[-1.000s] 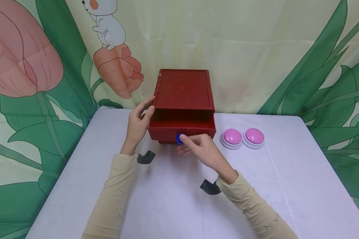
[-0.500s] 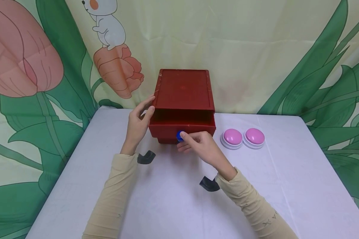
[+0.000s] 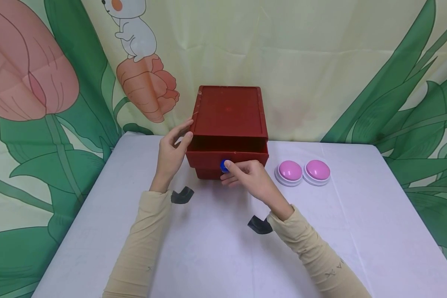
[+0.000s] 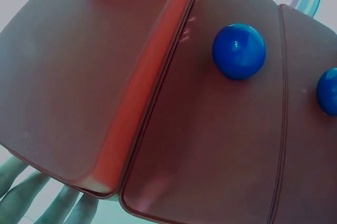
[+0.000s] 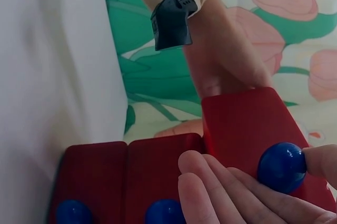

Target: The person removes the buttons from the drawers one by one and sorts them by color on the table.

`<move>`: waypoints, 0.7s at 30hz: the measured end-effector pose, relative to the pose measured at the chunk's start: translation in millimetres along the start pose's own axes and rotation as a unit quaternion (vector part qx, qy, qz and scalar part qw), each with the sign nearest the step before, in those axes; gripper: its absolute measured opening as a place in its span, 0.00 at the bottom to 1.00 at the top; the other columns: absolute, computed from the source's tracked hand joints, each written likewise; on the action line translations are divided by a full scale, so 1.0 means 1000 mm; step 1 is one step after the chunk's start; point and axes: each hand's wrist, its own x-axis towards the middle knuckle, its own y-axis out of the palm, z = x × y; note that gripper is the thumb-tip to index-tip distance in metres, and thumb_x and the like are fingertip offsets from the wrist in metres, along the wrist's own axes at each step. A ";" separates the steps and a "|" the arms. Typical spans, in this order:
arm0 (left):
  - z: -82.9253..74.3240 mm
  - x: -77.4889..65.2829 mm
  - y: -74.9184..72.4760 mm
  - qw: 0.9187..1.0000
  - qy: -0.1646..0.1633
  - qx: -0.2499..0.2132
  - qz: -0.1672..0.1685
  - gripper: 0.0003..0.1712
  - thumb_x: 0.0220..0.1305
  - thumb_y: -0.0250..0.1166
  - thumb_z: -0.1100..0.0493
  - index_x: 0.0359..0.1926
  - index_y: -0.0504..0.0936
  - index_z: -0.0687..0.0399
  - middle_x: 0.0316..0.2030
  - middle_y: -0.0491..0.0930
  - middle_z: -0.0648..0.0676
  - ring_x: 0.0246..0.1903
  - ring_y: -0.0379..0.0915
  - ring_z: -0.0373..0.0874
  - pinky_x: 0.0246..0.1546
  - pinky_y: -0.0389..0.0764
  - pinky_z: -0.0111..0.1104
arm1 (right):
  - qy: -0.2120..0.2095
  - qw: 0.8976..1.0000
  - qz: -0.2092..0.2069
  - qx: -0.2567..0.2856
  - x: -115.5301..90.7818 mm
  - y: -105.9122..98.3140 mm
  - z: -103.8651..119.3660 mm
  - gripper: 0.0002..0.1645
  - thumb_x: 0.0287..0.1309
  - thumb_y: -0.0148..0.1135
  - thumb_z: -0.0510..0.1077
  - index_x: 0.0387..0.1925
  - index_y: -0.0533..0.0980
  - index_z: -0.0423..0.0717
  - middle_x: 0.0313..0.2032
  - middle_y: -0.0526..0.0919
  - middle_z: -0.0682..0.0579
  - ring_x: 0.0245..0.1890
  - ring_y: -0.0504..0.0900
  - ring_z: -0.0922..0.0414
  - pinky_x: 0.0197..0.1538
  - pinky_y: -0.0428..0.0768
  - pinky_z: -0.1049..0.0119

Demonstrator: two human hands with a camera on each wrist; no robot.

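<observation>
Your top drawer (image 3: 227, 156) has slid further in; right hand (image 3: 247, 179) pinching its blue knob (image 3: 224, 165), left hand (image 3: 173, 155) flat and open against the red chest (image 3: 228, 111), push on toward 12 o'clock until flush

Drawer box (image 3: 228, 120) mid-table (image 3: 208, 256) at back; two dome buttons (image 3: 303, 171) right of it, side by side.

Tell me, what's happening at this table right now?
A person is working a small red drawer chest. The left hand rests against the chest's side, bracing it. The right hand pinches the blue knob of the top drawer, which stands partly open. Two pink buttons sit untouched beside it.
</observation>
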 end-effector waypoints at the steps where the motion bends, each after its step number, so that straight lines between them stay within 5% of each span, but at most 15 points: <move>1: -0.001 0.000 0.000 1.000 0.000 0.001 -0.001 0.23 0.72 0.57 0.64 0.65 0.73 0.66 0.66 0.73 0.60 0.63 0.72 0.51 0.59 0.78 0.37 | 0.000 1.000 0.000 0.001 0.001 0.000 0.000 0.26 0.70 0.56 0.57 0.47 0.84 0.37 0.37 0.89 0.43 0.38 0.89 0.47 0.46 0.86 0.54; 12: -0.004 0.001 0.001 1.000 -0.012 0.011 -0.003 0.22 0.71 0.58 0.64 0.64 0.74 0.66 0.66 0.72 0.60 0.63 0.72 0.51 0.59 0.78 0.41 | -0.005 1.000 0.000 0.002 0.009 -0.003 -0.002 0.28 0.71 0.56 0.56 0.47 0.82 0.32 0.37 0.89 0.42 0.37 0.89 0.48 0.43 0.87 0.58; 21: -0.005 0.001 0.002 1.000 -0.008 0.013 -0.014 0.22 0.71 0.58 0.65 0.63 0.75 0.67 0.66 0.73 0.60 0.62 0.73 0.51 0.55 0.79 0.31 | 0.002 1.000 0.000 0.009 0.015 -0.005 -0.003 0.30 0.70 0.56 0.58 0.49 0.82 0.32 0.38 0.89 0.42 0.38 0.89 0.46 0.45 0.86 0.56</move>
